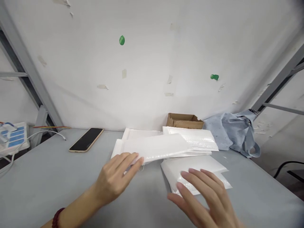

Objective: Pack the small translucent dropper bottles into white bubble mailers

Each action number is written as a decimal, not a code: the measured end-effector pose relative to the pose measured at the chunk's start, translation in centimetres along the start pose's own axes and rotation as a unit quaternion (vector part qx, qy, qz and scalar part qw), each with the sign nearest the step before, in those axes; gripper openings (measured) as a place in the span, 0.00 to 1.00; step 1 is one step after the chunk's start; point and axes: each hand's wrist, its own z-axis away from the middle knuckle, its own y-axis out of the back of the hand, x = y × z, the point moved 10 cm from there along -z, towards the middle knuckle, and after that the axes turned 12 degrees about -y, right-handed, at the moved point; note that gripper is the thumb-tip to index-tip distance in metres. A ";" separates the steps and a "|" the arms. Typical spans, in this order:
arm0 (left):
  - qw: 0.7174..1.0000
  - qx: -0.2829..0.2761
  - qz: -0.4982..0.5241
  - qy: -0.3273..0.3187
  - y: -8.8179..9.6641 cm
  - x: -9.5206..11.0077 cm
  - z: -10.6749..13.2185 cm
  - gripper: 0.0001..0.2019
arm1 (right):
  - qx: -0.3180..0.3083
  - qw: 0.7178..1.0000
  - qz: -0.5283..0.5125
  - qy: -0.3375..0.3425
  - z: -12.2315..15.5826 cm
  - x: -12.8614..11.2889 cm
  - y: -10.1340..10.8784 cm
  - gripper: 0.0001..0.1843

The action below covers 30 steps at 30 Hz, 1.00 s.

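Note:
A white padded envelope (154, 146) slants over other mailers in the middle of the table. My left hand (116, 177) grips its near left corner, with the fingers on top and the thumb at the near edge. Beneath it, part of another white mailer (140, 134) shows at the back. To the right lie more bubble mailers (201, 139) in a stack, and nearer me a further pair of white mailers (190, 166) overlaps. My right hand (204, 199) hovers in front of that pair, its fingers spread and holding nothing.
A phone (86, 140) lies on the grey table (59, 177) at the left. Behind the mailers stands an open cardboard box (184, 121), beside a light blue cloth bag (229, 131). A power strip (15, 139) with cables is at the far left; a white wall (147, 57) rises behind.

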 end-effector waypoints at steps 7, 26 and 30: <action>0.989 -0.021 0.104 -0.099 -0.6 6.0 -1.0 0.14 | -0.293 0.947 -0.129 -0.040 -3.8 -1.4 -7.4 0.54; 0.844 -0.010 0.293 0.449 -5.8 -3.7 4.9 0.24 | -0.294 0.945 -0.091 -0.106 -1.9 2.4 -9.9 0.46; 0.617 -0.108 0.577 0.525 -10.3 -1.7 6.6 0.16 | -0.292 0.948 -0.096 -0.081 -1.8 1.7 -10.0 0.44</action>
